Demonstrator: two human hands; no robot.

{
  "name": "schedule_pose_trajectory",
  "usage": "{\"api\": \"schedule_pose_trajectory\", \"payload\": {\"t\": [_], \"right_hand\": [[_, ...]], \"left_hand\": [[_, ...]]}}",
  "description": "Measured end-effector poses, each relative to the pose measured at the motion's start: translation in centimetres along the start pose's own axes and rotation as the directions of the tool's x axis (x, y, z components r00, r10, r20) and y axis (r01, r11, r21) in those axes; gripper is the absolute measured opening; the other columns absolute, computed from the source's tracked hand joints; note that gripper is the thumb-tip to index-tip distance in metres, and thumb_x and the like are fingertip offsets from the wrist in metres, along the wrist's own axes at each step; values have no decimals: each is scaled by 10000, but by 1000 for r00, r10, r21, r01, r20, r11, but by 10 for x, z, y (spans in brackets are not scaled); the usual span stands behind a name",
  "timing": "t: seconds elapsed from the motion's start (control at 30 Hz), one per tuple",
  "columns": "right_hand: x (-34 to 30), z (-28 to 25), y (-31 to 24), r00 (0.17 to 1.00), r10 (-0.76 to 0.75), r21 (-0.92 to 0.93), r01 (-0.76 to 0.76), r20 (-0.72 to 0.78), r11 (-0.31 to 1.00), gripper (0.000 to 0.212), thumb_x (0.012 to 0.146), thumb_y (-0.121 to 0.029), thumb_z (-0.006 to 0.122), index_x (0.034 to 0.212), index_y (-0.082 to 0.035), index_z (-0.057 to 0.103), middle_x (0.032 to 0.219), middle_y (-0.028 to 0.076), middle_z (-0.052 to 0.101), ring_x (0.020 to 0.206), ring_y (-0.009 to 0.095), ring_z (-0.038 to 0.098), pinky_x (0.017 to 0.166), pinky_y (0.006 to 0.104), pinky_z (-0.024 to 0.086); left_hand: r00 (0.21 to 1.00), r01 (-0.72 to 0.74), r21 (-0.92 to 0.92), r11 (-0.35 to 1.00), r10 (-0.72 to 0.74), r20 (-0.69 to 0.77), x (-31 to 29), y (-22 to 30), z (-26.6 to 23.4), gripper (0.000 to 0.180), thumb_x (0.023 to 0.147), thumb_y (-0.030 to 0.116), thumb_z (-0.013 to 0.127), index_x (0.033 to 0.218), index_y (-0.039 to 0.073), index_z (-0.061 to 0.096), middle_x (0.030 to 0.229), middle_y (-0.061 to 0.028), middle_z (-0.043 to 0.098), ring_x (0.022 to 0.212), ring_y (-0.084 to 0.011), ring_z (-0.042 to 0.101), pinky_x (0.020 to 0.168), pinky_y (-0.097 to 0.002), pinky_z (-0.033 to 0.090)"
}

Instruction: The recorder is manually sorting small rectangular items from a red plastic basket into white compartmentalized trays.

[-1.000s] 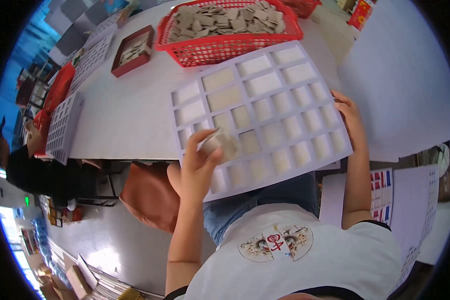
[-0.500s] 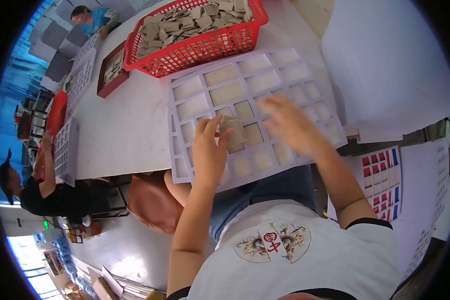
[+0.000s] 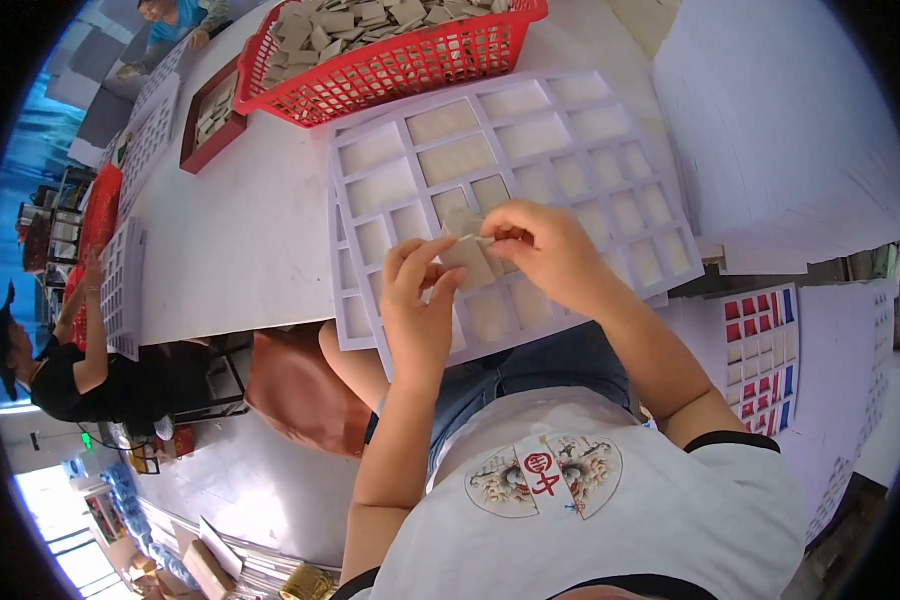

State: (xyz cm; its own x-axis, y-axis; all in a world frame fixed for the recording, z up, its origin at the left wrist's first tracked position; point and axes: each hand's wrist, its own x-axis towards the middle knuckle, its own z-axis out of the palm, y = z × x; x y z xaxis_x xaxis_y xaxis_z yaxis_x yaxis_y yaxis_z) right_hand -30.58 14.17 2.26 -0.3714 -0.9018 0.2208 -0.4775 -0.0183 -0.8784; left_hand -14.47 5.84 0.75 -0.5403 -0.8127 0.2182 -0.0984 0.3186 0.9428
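My left hand (image 3: 417,295) is closed, holding a square grey-beige cardboard piece (image 3: 467,263) between thumb and fingers. At the upper edge of that piece, the fingertips of my right hand (image 3: 545,250) pinch together on a thin edge or corner; whether it is a separate layer is hard to make out. Both hands are over a white panel (image 3: 413,170) with rows of rectangular windows, most backed in pale cream. Just behind the held piece, something beige overlaps a window and is partly covered by my fingers. Another panel sticks out from underneath at the left edge.
Beyond the panel stands a red plastic basket (image 3: 390,88) heaped with cardboard pieces. A small dark-red box (image 3: 213,147) with similar pieces sits left of it. Co-workers in blue (image 3: 175,30) and black (image 3: 80,375) are at the left. A large white sheet (image 3: 770,130) rises at the right.
My right hand has come leftward from over the panel to the piece in my left hand and now pinches its upper edge. The left hand keeps its hold.
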Motion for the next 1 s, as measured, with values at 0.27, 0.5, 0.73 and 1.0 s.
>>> {"api": "schedule_pose_trajectory", "payload": {"t": [0.27, 0.5, 0.73, 1.0], "right_hand": [[-7, -31, 1, 954, 256, 172, -281, 154, 944, 127, 830, 46, 614, 952, 11, 624, 819, 18, 629, 718, 85, 557, 661, 241, 468], [-36, -22, 2, 942, 301, -30, -300, 150, 953, 82, 845, 40, 610, 915, 0, 626, 748, 46, 616, 665, 91, 544, 612, 255, 447], [-47, -24, 6, 974, -92, -485, 183, 206, 855, 241, 752, -90, 728, 964, -26, 632, 956, 129, 581, 804, 301, 586, 704, 389, 479], [-65, -29, -15, 905, -79, -573, 329, 417, 751, 631, 656, -260, 805, 1170, 20, 570, 1167, 121, 522, 1149, 319, 469, 955, 463, 379]], "left_hand": [[979, 46, 175, 984, -79, 188, -26, 8, -12, 330, 766, -36, 696, 1084, 38, 644, 998, -110, 610, 785, -219, 622, 698, -317, 507], [974, -106, 324, 940, 32, 225, -41, -2, 0, 271, 792, 9, 682, 1058, 43, 643, 1069, -138, 595, 813, -319, 616, 704, -382, 500], [940, -232, 547, 804, 41, 338, -56, 12, 2, 512, 762, 154, 733, 1216, -6, 558, 1293, -130, 485, 1076, -308, 516, 916, -440, 412], [880, -416, 668, 617, 88, 467, -74, -6, -3, 620, 809, 212, 682, 1364, 27, 474, 1490, -158, 325, 1249, -330, 393, 1048, -502, 291]]}}
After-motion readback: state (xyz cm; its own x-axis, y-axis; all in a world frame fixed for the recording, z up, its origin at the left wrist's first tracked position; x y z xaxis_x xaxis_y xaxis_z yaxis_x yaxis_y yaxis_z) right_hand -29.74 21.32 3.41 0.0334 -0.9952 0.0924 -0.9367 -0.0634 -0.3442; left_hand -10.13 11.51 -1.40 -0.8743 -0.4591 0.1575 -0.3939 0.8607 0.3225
